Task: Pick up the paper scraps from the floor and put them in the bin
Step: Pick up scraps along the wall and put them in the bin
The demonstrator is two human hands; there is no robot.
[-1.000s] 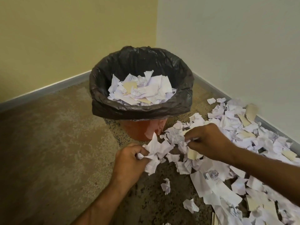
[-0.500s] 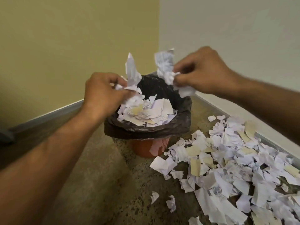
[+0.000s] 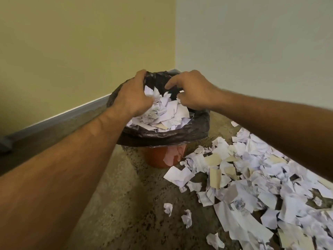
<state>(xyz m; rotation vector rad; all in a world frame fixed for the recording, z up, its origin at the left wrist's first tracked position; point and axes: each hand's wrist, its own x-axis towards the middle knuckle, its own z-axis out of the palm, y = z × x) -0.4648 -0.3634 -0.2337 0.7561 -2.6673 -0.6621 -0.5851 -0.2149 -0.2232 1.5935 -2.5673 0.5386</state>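
Both hands have dropped onto the lined bin (image 3: pixel 162 138): left hand (image 3: pixel 133 98) presses scraps (image 3: pixel 165 112) down (making room), right hand (image 3: pixel 194 92) loosely curled, empty.

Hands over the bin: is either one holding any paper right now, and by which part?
Left hand seems to press on the scraps in the bin, fingertips hidden. Right hand holds nothing visible.

Soft, even indoor light filled the frame. A glare patch shone on the glossy orange plastic bin (image 3: pixel 169 157) at 6 o'clock; wide-angle stretch enlarged the near forearms.
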